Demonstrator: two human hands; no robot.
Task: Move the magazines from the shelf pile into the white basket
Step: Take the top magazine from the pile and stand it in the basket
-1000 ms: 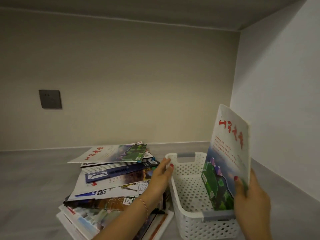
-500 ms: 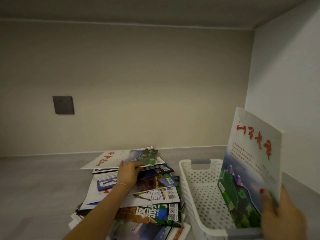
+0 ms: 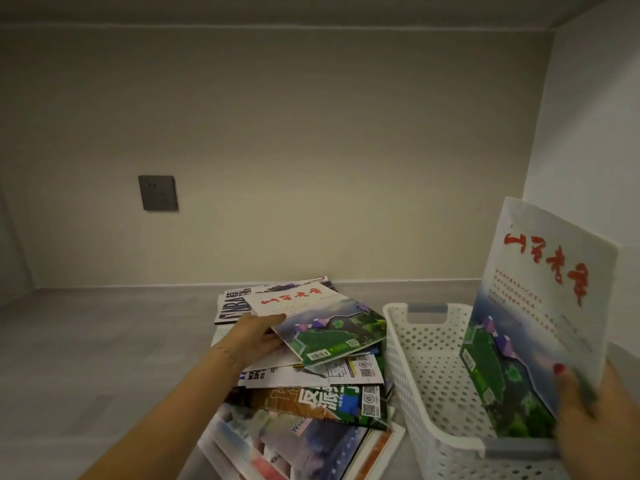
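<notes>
Magazines are sitting in a loose, fanned pile on the shelf, just left of the basket. Your left hand is pinching the near-left corner of the top copy, thumb above and fingers curled beneath, and that copy is tilting up off the pile. Your right hand is gripping a matching copy by its lower right edge, thumb pressing on the cover; how the other fingers lie behind it cannot be told. That copy is standing nearly upright inside the basket, leaning toward the right wall, and its bottom edge is hidden by the rim.

You are handling two copies at once, so I judge the order matters. Seat the right copy first: slide it down against the right wall until it is resting on the floor of the basket, then let go. A corner pinch will probably let the left copy droop, so shift your grip toward the spine or support it from below as you are carrying it across. Lift it high enough to be passing over the rim, and watch the copies beneath, since they are overlapping loosely and may slide.
</notes>
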